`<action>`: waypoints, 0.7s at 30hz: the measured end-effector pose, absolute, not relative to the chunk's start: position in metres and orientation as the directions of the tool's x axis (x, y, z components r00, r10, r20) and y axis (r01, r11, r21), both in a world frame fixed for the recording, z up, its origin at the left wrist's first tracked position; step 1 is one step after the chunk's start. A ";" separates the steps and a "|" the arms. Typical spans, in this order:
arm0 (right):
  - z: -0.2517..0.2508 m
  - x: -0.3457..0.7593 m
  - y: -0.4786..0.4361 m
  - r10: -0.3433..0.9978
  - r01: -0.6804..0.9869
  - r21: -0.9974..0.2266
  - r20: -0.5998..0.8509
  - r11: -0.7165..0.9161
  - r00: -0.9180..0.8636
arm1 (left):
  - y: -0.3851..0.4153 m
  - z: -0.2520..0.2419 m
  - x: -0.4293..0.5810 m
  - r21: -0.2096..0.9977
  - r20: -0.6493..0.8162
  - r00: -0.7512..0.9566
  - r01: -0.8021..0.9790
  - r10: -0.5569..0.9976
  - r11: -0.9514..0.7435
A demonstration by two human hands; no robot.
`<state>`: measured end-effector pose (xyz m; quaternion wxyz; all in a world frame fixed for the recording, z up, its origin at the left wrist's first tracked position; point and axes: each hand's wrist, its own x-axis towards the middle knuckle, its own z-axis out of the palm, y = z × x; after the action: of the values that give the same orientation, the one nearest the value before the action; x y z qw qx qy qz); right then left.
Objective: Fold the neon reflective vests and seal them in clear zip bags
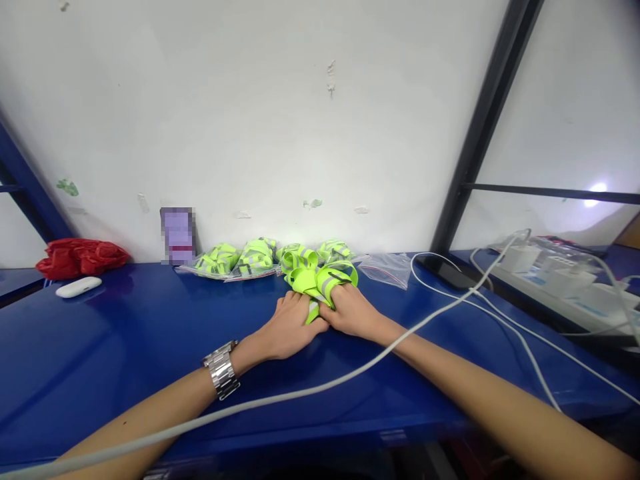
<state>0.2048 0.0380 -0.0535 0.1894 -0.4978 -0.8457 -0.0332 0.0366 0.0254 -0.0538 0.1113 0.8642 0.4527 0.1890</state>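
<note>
A bundle of neon-yellow reflective straps [306, 283] with grey stripes lies in loose loops near the middle of the blue table. My left hand [291, 327], with a metal watch on its wrist, grips the near end of the bundle from the left. From the right, my right hand [353, 312] is closed on the same straps, its fingers partly hidden under a loop. The two thumbs almost meet. Just behind are clear bags of similar straps [257, 255], and to the right lies a flat clear zip bag [387, 268].
A white cable [320, 387] crosses in front of my forearms. At the left sit a red plastic bag [83, 257] and a white earbud case [79, 287]. A phone [179, 237] leans on the wall. Chargers fill a power strip [580, 293] at the right, near another dark phone [443, 271].
</note>
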 end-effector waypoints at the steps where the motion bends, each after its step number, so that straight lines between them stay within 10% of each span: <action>1: -0.054 0.205 0.038 0.846 0.869 -0.135 0.340 0.476 -0.410 | 0.025 -0.053 0.034 0.394 0.234 0.535 0.711 0.812 -0.582; 11: -0.057 0.208 0.037 0.863 0.878 -0.201 0.370 0.435 -0.343 | 0.011 -0.053 0.018 0.205 0.335 0.668 0.637 0.665 -0.743; 21: -0.073 0.212 0.029 0.883 0.583 -0.712 0.469 0.392 -0.020 | 0.016 -0.051 0.022 -0.164 0.226 0.754 0.654 0.617 -0.739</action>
<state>0.2124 0.0295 -0.0734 0.4608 -0.5268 -0.6954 0.1630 0.0223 0.0160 -0.0506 -0.1169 0.9291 0.3420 0.0784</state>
